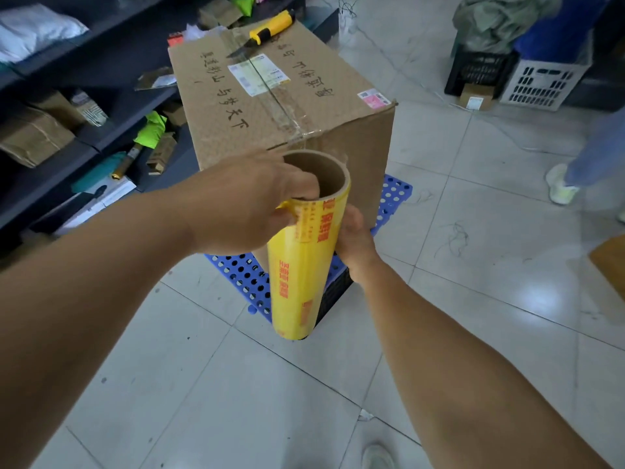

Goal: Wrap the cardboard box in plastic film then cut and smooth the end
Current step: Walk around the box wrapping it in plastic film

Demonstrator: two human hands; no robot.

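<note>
Cardboard box stood taped shut on a blue perforated pallet on the tiled floor, just beyond the roll of plastic film, which I saw held nearly upright in front of its near corner. My left hand gripped the top of the roll, fingers hooked inside the open cardboard core and thumb on the yellow label, while my right hand curled round the roll's far side lower down. I could not make out a free tail of film, and none seemed to be on the box yet — so I judged the wrap barely begun, the step in hand being to find the film's loose edge and peel it free.

To do that well I would keep the left hand steadying the core, pick the edge up along its whole width rather than at one corner, then press it flat against a box face before walking the roll round under steady tension.

Counted: one box, one roll, one pallet, one yellow utility knife — lying on the box's far top edge, ready for the cut — and two hands, both on the roll.
</note>
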